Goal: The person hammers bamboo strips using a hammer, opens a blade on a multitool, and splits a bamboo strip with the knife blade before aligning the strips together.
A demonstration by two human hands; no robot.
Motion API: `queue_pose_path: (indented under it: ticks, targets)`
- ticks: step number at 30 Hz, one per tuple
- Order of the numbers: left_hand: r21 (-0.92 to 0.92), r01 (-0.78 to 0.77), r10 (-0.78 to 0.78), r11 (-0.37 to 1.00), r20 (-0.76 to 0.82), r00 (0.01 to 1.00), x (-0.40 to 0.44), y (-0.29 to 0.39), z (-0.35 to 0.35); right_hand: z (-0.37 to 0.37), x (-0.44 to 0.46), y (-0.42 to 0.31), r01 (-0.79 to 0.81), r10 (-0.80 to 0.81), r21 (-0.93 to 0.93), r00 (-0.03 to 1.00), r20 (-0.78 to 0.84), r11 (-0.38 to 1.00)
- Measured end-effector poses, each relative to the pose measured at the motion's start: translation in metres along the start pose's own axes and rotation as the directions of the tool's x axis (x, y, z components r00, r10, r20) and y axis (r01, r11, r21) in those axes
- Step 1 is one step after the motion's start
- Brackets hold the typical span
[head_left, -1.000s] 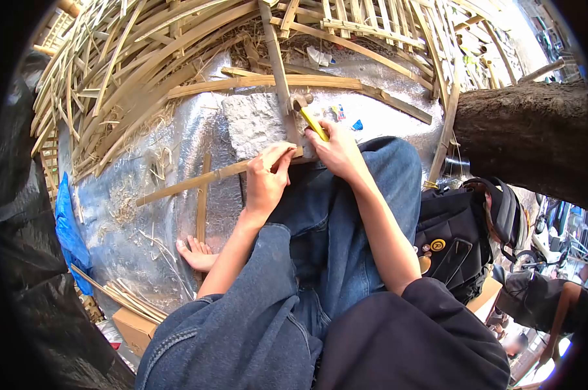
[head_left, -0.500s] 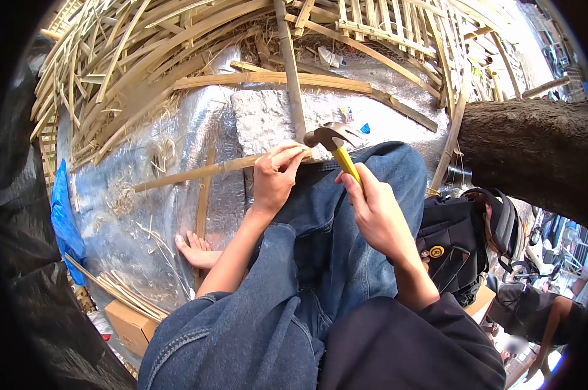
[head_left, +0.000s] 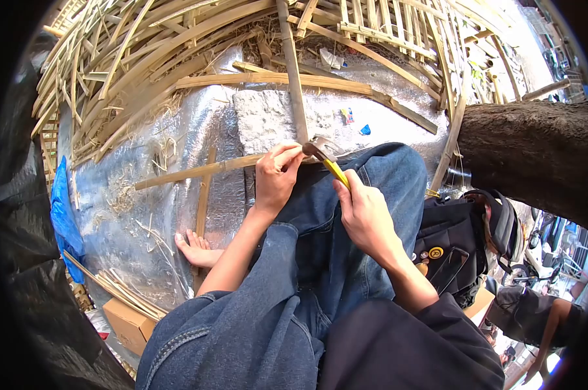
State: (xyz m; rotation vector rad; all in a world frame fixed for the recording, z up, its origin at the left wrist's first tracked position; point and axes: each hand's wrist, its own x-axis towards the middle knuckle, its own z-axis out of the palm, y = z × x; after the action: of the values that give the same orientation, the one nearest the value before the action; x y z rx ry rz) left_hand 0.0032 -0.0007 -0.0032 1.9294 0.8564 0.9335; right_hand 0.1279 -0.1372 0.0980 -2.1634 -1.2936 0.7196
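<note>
My right hand (head_left: 365, 211) is closed round the yellow handle of a claw hammer (head_left: 333, 169). The hammer's head is at the tips of my left fingers, where two bamboo strips meet. My left hand (head_left: 278, 179) pinches something too small to make out at that joint. One bamboo strip (head_left: 196, 172) runs out to the left from under my left hand. The other, an upright strip (head_left: 293, 71), reaches away from me over a rough pale stone block (head_left: 261, 120). Whether a nail is there is hidden by my fingers.
Bamboo slats (head_left: 144, 71) are heaped at the back left. A thick log (head_left: 528, 133) lies at the right, above a black backpack (head_left: 453, 240). A cardboard box (head_left: 128, 325) and blue plastic (head_left: 65, 221) are at the left. Another person's arm (head_left: 554, 325) shows at the lower right.
My right hand lifted the hammer off the stone side toward me, then brought its head to my left fingertips. My left hand has kept its pinch at the joint.
</note>
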Motion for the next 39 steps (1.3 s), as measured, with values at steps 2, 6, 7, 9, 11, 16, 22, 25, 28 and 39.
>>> queue_pose_path:
  ticks: [2,6,7,9,11,16,22,25,28,39]
  targets:
    - [-0.061,-0.019,0.016,0.998,-0.052,0.999,0.001,0.0,0.002,-0.002,0.0,-0.002,0.009,-0.009,0.003,1.0,-0.007,1.0]
    - [-0.072,0.0,-0.004,0.997,-0.045,0.999,-0.001,0.0,0.001,-0.003,-0.003,-0.007,0.032,-0.029,0.065,0.998,-0.049,0.997]
    - [-0.074,0.01,-0.013,0.997,-0.039,0.999,-0.001,-0.001,0.001,0.0,-0.003,-0.003,0.037,-0.035,0.057,0.998,-0.048,0.998]
    - [-0.074,0.015,-0.018,0.997,-0.038,0.999,-0.002,-0.002,0.001,0.002,-0.001,-0.002,0.049,-0.047,0.048,0.998,-0.048,0.998]
    - [-0.087,0.016,-0.022,0.996,-0.068,0.997,-0.003,-0.003,0.002,0.0,-0.001,-0.003,0.042,-0.043,-0.034,0.999,-0.001,0.999]
    - [-0.058,0.0,-0.003,0.998,-0.052,0.999,-0.003,-0.002,0.0,0.004,-0.003,-0.003,0.087,-0.087,-0.013,0.995,-0.047,0.996]
    - [-0.056,0.037,-0.038,0.998,-0.019,0.999,-0.003,0.0,-0.003,-0.002,-0.003,-0.008,0.11,-0.11,-0.067,0.994,-0.004,0.992]
    - [-0.034,0.061,-0.061,0.998,0.013,0.998,-0.002,0.005,-0.006,-0.003,0.001,-0.004,0.134,-0.134,-0.1,0.991,0.014,0.986]
    - [-0.049,0.038,-0.039,0.998,-0.005,0.999,0.0,0.005,-0.004,-0.008,0.001,-0.007,0.128,-0.125,-0.13,0.992,0.035,0.983]
    - [0.0,-0.021,0.021,1.0,-0.028,0.999,-0.003,0.0,-0.004,-0.005,0.001,-0.008,0.171,-0.172,-0.077,0.985,-0.001,0.982]
